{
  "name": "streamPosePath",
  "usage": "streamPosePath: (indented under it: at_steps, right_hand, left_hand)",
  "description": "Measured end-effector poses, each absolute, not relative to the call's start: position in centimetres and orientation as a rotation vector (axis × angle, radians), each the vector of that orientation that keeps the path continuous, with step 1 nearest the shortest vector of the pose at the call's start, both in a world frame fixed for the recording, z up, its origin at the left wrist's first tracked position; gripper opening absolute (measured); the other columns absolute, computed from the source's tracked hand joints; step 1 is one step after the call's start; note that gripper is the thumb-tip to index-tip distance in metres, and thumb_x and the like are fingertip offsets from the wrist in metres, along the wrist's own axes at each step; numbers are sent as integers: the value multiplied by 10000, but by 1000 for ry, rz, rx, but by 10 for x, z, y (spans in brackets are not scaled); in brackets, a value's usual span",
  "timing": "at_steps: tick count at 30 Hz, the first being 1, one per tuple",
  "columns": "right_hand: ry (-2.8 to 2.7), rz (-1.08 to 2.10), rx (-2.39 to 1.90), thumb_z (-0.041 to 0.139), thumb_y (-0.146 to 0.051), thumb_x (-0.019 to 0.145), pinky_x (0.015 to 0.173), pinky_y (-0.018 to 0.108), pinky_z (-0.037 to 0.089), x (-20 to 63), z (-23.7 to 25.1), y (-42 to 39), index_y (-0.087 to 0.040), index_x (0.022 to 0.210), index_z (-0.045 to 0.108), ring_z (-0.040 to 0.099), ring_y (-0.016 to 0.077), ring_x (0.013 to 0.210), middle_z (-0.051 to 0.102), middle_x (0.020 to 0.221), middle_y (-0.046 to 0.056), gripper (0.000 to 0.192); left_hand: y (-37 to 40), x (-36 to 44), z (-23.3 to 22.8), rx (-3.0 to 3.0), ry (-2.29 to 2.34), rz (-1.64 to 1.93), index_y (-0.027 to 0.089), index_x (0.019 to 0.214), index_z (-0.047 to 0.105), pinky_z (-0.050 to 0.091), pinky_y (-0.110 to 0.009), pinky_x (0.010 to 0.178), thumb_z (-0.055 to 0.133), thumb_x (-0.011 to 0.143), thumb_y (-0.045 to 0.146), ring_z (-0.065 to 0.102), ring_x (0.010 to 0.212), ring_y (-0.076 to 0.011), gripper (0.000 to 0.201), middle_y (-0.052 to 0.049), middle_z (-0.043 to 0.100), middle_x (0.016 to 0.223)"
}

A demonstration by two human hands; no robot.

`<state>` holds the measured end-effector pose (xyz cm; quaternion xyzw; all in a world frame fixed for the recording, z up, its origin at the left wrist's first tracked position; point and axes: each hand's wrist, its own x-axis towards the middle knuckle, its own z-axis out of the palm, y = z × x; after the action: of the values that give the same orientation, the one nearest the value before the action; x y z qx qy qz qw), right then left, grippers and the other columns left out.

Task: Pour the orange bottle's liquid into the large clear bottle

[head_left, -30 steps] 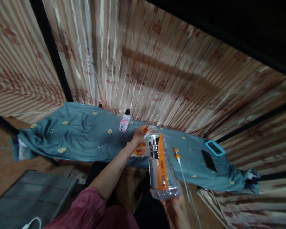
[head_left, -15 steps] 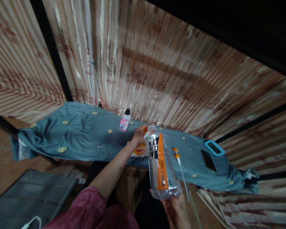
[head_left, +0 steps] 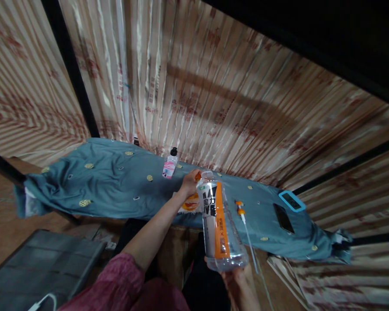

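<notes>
A large clear plastic bottle (head_left: pixel 218 224) with a grey and orange label stands out in front of me, its open neck pointing away and its base toward me. My right hand (head_left: pixel 236 276) is closed round its base from below, with the fingers mostly hidden. Beside the bottle's neck, my left hand (head_left: pixel 189 182) is closed on an orange-and-clear container (head_left: pixel 191 203), partly hidden by the hand, forearm and bottle. A bit of orange shows at its fingertips. Right of the bottle, a pump dispenser top (head_left: pixel 240 209) with an orange head and long tube lies on the cloth.
A grey-blue patterned cloth (head_left: pixel 113 190) covers the narrow table. On it are a small pink-labelled bottle with a black cap (head_left: pixel 170 165), a dark phone (head_left: pixel 283 218) and a blue-framed device (head_left: pixel 291 201). A dark grey folding surface (head_left: pixel 45 263) is at lower left; striped curtains hang behind.
Almost nothing differs. Both hands keep their holds, and the large bottle has shifted only very slightly.
</notes>
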<state>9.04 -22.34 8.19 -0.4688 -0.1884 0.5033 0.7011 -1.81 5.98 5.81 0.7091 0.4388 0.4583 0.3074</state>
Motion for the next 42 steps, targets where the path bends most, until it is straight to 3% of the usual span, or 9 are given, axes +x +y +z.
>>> streamPosePath:
  at_steps: [9,17,22,36,42]
  right_hand:
    - [-442,1135,-968,1022,-469,609,806,255,667,87,84,-224,-395,1034,840,826,176,795,874,991,-11,468]
    - [-408,1102,-1006,1041,-478,555,760,265,678,85,87,-225,-369,1007,855,838,220,799,876,965,11,501]
    - [-420,1103,-1023,1036,-491,560,758,242,673,86,87,-226,-380,986,854,836,201,784,876,975,-9,476]
    - [-463,1148,-972,1015,-470,627,835,307,675,89,83,-227,-370,1056,840,837,226,859,874,996,22,474]
    - [-476,1187,-935,1014,-443,645,811,254,666,90,87,-225,-381,1032,839,834,193,854,874,1011,10,429]
  left_hand:
    - [56,-18,59,1868,1152,1222,185,816,664,537,-319,805,700,813,216,657,855,-210,48,-38,701,856]
    - [56,-19,59,1861,1148,1219,179,852,690,548,-326,827,700,808,192,669,871,-218,47,-47,721,889]
    - [56,-18,58,1853,1146,1223,181,861,696,543,-320,829,699,800,163,667,876,-215,64,-41,720,887]
    - [57,-18,58,1839,1141,1240,195,827,677,538,-319,820,706,807,216,648,856,-207,41,-27,700,847]
    - [58,-19,57,1842,1146,1231,204,810,666,538,-317,808,698,800,229,639,836,-203,42,-19,689,834]
